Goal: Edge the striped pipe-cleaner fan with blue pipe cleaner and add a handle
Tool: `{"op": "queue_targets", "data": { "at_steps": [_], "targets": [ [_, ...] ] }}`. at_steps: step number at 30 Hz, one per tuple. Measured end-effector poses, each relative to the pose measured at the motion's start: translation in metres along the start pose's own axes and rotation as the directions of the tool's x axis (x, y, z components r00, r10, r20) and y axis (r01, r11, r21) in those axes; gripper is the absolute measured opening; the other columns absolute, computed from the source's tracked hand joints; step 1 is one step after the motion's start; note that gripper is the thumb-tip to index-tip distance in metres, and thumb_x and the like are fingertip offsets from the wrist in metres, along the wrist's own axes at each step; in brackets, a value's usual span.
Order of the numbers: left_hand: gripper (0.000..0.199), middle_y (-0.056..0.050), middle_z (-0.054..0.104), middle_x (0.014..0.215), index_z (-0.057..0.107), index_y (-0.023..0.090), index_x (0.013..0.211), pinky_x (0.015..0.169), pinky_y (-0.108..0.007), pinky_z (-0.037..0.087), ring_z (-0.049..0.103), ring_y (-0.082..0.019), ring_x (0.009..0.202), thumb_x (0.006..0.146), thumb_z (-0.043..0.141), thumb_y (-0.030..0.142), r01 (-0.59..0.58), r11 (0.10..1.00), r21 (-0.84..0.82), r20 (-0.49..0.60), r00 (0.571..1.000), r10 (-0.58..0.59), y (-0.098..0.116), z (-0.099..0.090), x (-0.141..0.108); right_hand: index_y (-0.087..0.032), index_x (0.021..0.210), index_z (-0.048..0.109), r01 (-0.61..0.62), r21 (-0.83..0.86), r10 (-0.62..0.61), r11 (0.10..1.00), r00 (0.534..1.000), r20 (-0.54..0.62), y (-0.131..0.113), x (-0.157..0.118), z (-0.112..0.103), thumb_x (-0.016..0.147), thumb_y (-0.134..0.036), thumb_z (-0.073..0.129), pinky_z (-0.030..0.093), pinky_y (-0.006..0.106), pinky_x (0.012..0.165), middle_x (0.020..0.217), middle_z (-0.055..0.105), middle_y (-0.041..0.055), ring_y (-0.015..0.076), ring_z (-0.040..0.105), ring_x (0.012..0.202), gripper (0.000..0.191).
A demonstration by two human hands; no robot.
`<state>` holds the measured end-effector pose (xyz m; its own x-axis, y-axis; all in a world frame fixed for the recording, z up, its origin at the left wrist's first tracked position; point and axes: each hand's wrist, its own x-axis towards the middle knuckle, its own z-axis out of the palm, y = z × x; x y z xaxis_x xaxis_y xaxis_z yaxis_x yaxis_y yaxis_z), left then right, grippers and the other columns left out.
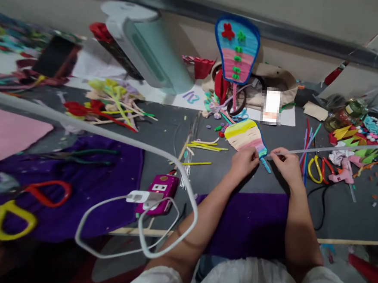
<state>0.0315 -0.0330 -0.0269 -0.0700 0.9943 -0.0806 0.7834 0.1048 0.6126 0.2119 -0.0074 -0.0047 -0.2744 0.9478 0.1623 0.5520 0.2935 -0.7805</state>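
Note:
My left hand [245,163] is closed on the lower end of a small fan-shaped craft piece [244,134], striped yellow, cream and pink with a partly blue edge. A short blue handle [265,165] sticks out below its fingers. My right hand [284,166] pinches a long pale pipe cleaner [331,149] near its left end, close to the base of the handle. The rest of it stretches far to the right. Whether its tip touches the craft piece, I cannot tell. Behind stands a larger finished-looking fan [237,50] in blue and pink, with a red flower and green bits.
Yellow pipe cleaner pieces [208,146] lie to the left. On the right are yellow-and-red-handled scissors [316,170], a pink glue gun [344,171] and a glass jar [348,114]. A white cable [192,193] loops over a magenta power bank [163,193]. Purple cloth [248,223] covers the front edge.

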Motion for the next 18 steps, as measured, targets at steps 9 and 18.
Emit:
{"op": "queue_targets", "data": {
  "at_steps": [9, 18],
  "targets": [
    [0.008, -0.003, 0.07, 0.087, 0.068, 0.019, 0.088, 0.071, -0.028, 0.039, 0.061, -0.018, 0.083, 0.085, 0.061, 0.018, -0.004, 1.0, -0.023, 0.035, 0.999, 0.004, 0.003, -0.008, -0.002, -0.026, 0.083, 0.07, -0.03, -0.002, 0.03, 1.0, 0.999, 0.012, 0.003, -0.004, 0.018, 0.088, -0.041, 0.059, 0.049, 0.031, 0.067, 0.076, 0.07, 0.0005, 0.0198, 0.065, 0.068, 0.019],
    [0.004, -0.003, 0.07, 0.089, 0.066, 0.019, 0.086, 0.071, -0.028, 0.036, 0.06, -0.018, 0.083, 0.086, 0.062, 0.017, -0.019, 1.0, -0.021, 0.024, 1.0, 0.019, 0.003, -0.006, -0.004, -0.028, 0.085, 0.071, -0.002, -0.045, 0.004, 0.999, 0.999, 0.043, 0.005, -0.004, 0.023, 0.09, -0.041, 0.055, 0.054, 0.035, 0.08, 0.084, 0.073, 0.0022, 0.0228, 0.069, 0.08, 0.021]
  ]
}}
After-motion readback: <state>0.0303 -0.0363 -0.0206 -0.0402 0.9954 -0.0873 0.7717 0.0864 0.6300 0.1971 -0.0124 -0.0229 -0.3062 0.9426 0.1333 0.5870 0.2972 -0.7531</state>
